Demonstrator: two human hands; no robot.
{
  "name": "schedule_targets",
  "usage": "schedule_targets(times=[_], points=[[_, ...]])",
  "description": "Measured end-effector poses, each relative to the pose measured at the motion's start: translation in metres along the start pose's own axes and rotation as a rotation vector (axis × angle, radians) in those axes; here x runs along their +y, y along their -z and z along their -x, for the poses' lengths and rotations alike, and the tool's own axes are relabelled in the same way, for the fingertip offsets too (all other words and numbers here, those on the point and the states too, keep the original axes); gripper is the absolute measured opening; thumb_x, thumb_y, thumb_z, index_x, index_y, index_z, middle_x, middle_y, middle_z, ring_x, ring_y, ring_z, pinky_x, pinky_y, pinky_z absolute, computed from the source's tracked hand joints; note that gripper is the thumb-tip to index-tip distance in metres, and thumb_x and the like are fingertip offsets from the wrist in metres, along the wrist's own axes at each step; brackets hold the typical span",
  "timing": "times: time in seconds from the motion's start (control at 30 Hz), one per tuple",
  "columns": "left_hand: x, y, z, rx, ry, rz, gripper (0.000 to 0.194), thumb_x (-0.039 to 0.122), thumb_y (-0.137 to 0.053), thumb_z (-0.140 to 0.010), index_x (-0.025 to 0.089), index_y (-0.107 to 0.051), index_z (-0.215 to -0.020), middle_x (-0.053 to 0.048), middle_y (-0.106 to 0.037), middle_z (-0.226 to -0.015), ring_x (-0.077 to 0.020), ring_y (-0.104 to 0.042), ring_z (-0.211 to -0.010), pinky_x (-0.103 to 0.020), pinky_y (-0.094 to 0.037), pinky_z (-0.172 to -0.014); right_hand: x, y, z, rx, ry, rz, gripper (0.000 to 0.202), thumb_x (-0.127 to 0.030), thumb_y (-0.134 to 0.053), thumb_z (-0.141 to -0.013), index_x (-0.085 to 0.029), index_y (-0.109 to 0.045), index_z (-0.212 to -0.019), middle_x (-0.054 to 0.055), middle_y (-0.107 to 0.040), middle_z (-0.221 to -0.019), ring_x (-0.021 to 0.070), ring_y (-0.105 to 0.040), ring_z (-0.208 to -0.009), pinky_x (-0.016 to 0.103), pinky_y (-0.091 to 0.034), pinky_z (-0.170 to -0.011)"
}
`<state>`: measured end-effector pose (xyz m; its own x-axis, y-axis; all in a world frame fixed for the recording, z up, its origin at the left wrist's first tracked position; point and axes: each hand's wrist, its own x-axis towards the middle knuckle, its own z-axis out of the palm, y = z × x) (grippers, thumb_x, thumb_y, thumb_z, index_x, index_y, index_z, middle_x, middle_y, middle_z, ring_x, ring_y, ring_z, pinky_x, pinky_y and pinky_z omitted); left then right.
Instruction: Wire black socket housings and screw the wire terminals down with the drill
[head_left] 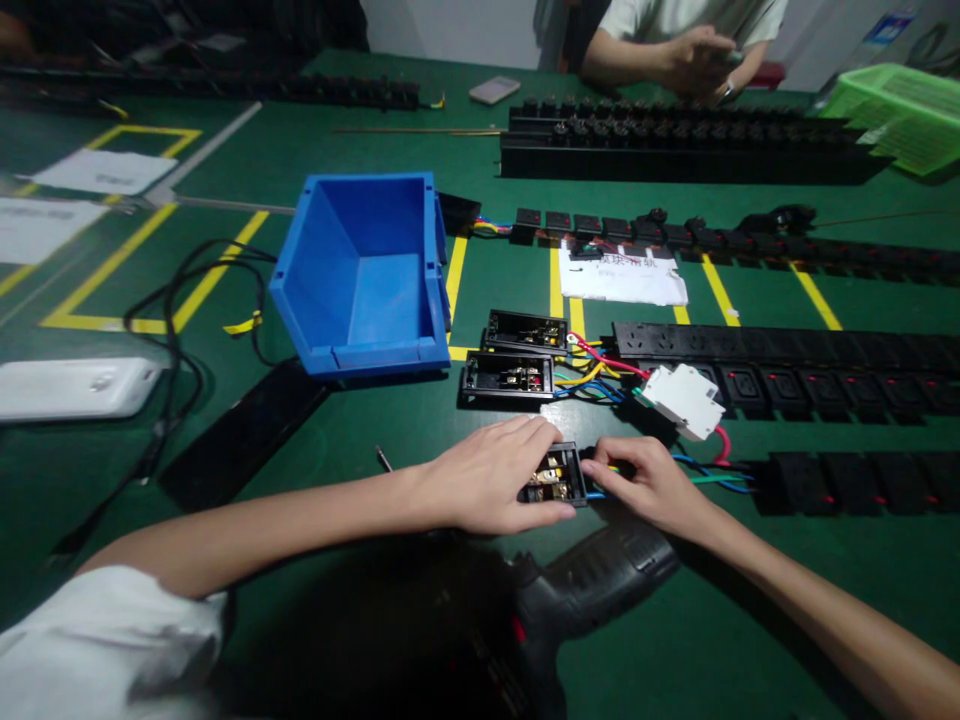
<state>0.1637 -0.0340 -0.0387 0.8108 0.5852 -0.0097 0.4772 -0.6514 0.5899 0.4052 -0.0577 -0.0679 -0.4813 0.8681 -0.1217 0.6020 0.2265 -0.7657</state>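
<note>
My left hand (501, 482) is wrapped over a small black plastic junction box (575, 478) with brass terminals inside, its open side facing up. At the box's right end, my right hand (654, 485) pinches the coloured wires (595, 496) that enter there; its fingertips partly hide them. These blue and green wires run right toward a black socket strip (814, 480). Just beyond my hands lie two similar open boxes, one nearer (510, 378) and one farther (526, 331). A white circuit breaker (684, 400) with a red wire rests among the wiring.
A black power drill (607, 580) lies close in front of me. A blue bin (360, 362), black phone (244, 435) and white power bank (79, 388) sit to the left. More socket strips (697, 160) lie farther back. Across the table is another person's hand (701, 60).
</note>
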Motion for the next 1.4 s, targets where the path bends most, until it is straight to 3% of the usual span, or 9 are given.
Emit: schedule_targets(times=[0.47,1.4], points=[[-0.0004,-0.0005,0.0005,0.005,-0.026,-0.08,0.052,0.06,-0.051,-0.087,0.015,-0.049,-0.112,-0.011,-0.058,-0.102,-0.0258,-0.055,-0.095,-0.038,-0.046,-0.082,0.002,0.0034,-0.0033,-0.016,0.103,-0.023,0.038,-0.039,-0.056,-0.092,-0.011,-0.053,-0.065,0.0,-0.054,-0.063,0.0056,-0.044,-0.058,0.018,-0.032,-0.058],[0.0033,0.0029,0.0034,-0.012,-0.019,-0.203,0.055,0.062,-0.049,-0.087,0.015,-0.051,-0.116,-0.01,-0.059,-0.105,-0.0269,-0.056,-0.098,-0.038,-0.044,-0.082,0.0013,0.0072,-0.0037,-0.089,0.063,0.069,0.044,-0.046,-0.052,-0.092,-0.011,-0.055,-0.066,0.001,-0.052,-0.061,0.0066,-0.042,-0.057,0.02,-0.029,-0.057]])
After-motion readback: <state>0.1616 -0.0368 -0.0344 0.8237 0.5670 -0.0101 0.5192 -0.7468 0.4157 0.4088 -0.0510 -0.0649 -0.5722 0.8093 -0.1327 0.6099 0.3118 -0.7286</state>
